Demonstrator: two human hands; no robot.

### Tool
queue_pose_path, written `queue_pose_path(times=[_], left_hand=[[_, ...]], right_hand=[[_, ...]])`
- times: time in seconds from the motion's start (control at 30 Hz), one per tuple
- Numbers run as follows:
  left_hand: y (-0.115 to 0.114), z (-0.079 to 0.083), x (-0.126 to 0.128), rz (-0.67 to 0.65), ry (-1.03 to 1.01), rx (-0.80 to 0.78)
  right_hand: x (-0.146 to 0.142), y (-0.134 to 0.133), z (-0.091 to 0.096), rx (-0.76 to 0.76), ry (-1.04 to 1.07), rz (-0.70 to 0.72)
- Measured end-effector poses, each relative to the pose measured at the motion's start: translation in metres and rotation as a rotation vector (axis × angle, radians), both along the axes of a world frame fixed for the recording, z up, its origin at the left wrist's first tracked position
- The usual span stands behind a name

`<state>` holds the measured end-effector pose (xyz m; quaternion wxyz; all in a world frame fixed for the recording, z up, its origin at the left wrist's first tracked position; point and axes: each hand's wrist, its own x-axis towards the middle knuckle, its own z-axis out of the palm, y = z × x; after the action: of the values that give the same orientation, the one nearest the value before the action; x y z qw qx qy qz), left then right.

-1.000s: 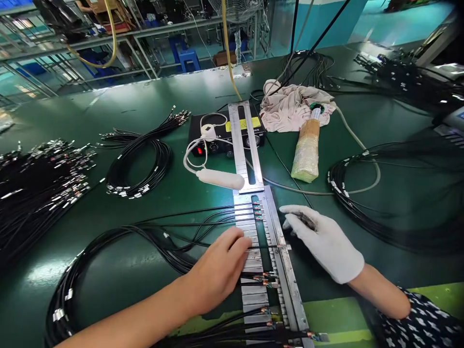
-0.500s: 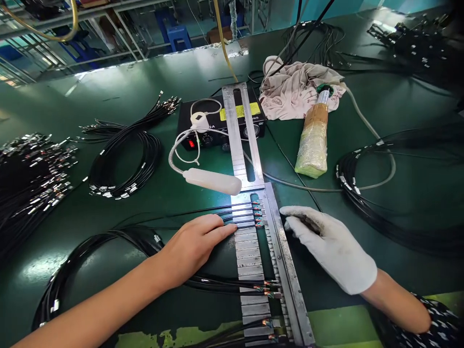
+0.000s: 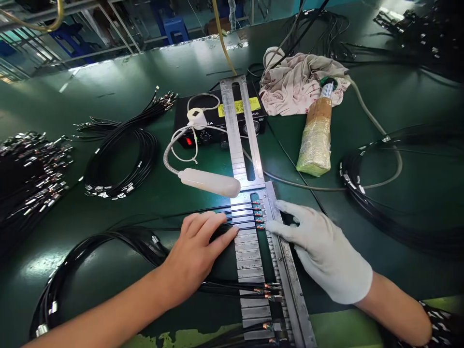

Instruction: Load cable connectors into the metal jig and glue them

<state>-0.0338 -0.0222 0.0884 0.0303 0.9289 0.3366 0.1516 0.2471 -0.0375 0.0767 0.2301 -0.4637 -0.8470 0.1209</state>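
My bare left hand [image 3: 199, 246] is closed at the left edge of a slotted metal jig [image 3: 250, 244], its thumb and forefinger on the thin black cables [image 3: 241, 220]. Several of these lie side by side across the jig, their stripped ends and small connectors [image 3: 258, 213] over its slot. On my right hand [image 3: 322, 246] is a white glove with a smudge. Its thumb and forefinger are spread, tips resting on the jig's raised rail [image 3: 286, 266] close to the connectors. A white lamp [image 3: 210, 182] lights the spot. More cable ends [image 3: 270, 290] lie lower on the jig.
Behind the jig is a black control box [image 3: 203, 137] with a red switch. Coiled cables [image 3: 121, 164] lie left, another coil [image 3: 357, 193] right. A tape-wrapped block [image 3: 315, 140] leans by a crumpled cloth [image 3: 297, 84]. Bundled cable ends [image 3: 36, 169] are at far left.
My right hand has moved left onto the jig's rail, its thumb and forefinger parting. My left hand stays at the cables with small finger shifts. The view has shifted slightly.
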Motion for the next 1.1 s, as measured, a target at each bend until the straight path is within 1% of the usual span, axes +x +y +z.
queue_pose_path(times=[0.07,0.13,0.2,0.27,0.37,0.43,0.47,0.53,0.6,0.67,0.77,0.87,1.0,1.1], left_hand=[[-0.009,-0.006,0.000,0.073,0.035,0.011],[-0.014,-0.008,0.000,0.084,0.045,-0.006],[-0.018,-0.004,0.001,0.069,0.031,-0.071],[-0.025,0.005,0.001,0.070,-0.030,-0.232],[-0.040,0.018,-0.001,0.111,-0.127,-0.610],[-0.046,0.022,-0.003,0.174,-0.204,-0.809],[-0.047,0.023,-0.004,0.204,-0.249,-0.870],[-0.045,0.023,-0.003,0.247,-0.323,-0.916],[-0.040,0.023,-0.001,0.228,-0.338,-0.903],[-0.034,0.025,0.002,0.177,-0.330,-0.843],[-0.028,0.025,0.008,0.140,-0.324,-0.656],[-0.022,0.020,0.011,0.117,-0.314,-0.472],[-0.016,0.011,0.006,0.049,-0.265,-0.390],[-0.011,0.009,0.000,-0.007,-0.264,-0.333]], right_hand=[[-0.001,0.001,0.001,0.037,-0.027,0.016],[-0.001,0.001,0.000,0.044,-0.019,0.008],[0.000,-0.003,-0.003,0.021,0.000,-0.005],[0.003,-0.009,-0.006,-0.027,0.016,-0.031],[0.007,-0.017,-0.011,-0.073,0.056,-0.065],[0.008,-0.019,-0.015,-0.080,0.086,-0.054],[0.009,-0.019,-0.017,-0.083,0.099,-0.045],[0.009,-0.016,-0.020,-0.095,0.123,-0.037],[0.009,-0.013,-0.021,-0.102,0.157,-0.044],[0.009,-0.011,-0.021,-0.113,0.185,-0.053],[0.008,-0.011,-0.020,-0.142,0.201,-0.066],[0.007,-0.011,-0.018,-0.153,0.220,-0.088],[0.006,-0.012,-0.017,-0.161,0.220,-0.096],[0.006,-0.012,-0.016,-0.157,0.213,-0.099]])
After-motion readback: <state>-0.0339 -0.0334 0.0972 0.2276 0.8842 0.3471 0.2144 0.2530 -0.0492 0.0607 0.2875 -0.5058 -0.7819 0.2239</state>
